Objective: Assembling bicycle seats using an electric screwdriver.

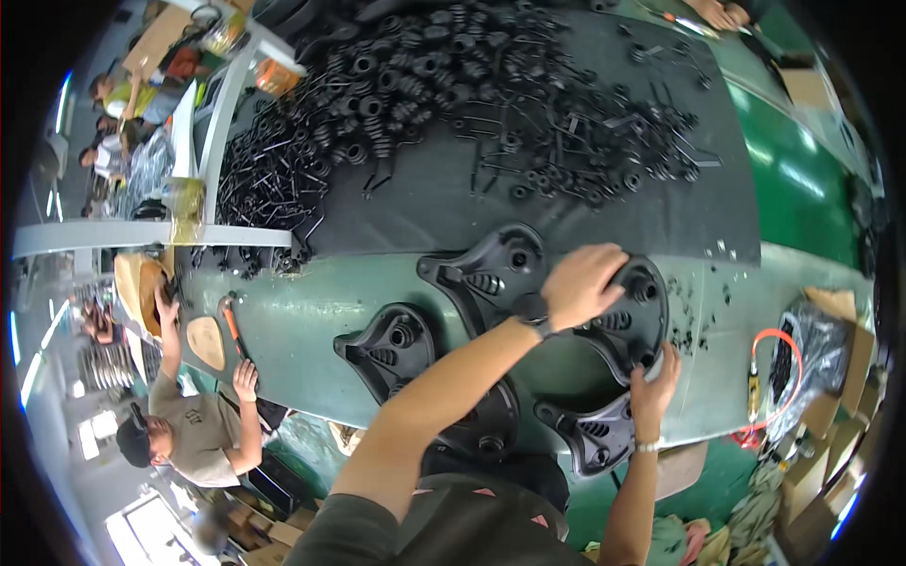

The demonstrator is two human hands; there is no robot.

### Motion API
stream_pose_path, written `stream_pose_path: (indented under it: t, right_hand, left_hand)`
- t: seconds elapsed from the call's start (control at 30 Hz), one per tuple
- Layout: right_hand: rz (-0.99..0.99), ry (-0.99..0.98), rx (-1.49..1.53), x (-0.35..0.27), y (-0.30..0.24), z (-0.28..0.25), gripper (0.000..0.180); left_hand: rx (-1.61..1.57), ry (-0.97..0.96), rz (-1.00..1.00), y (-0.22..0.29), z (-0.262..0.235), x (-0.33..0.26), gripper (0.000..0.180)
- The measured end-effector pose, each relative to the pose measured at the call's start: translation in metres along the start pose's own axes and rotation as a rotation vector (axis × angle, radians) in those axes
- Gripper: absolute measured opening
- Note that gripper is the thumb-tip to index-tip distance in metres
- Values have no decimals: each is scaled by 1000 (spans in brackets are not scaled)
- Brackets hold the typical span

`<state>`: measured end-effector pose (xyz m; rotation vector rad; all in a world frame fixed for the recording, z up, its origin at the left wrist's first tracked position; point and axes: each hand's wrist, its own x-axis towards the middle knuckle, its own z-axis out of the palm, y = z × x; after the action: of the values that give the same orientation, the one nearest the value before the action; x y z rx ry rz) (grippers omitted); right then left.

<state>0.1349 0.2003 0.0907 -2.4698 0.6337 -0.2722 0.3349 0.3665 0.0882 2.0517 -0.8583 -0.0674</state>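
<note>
A black moulded plastic shell [651, 316], shaped like a wide bicycle saddle base, stands between my hands at the table's near edge. My left hand [583, 285], a dark watch on its wrist, grips its upper left edge with the fingers bent over it. My right hand [653, 389] clasps its lower end, thumb against a round socket; some fingers are hidden behind it. Similar shells lie close by: one beyond my left forearm [491, 269], another to its left [382, 349], and a third below the held one [599, 434].
A heap of black coil springs [377, 94] and bent metal rods [274, 179] covers the dark mat [415, 198] at the back. A co-worker [193, 434] works at the left, near an orange-handled hammer [231, 321]. An orange hose [797, 354] and cardboard boxes [849, 377] are at the right.
</note>
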Motion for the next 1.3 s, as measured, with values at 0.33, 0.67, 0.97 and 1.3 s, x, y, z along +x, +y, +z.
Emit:
stream_pose_path:
  t: [0.33,0.67,0.97,1.3]
  right_hand:
    - [-470,-317,271,157,-248,169,44]
    - [-803,-154,-359,306,-359,330,58]
    - [-600,-24,42,325,-315,307,47]
    - [204,-748,1287,74,-223,124,66]
  left_hand:
    - [596,457,-461,-240,-237,-2,46]
    - [723,479,-391,-304,-259,-24,17]
    - [453,470,-377,-295,-249,-45,30]
    - [-232,453,-540,-55,-209,-114,60]
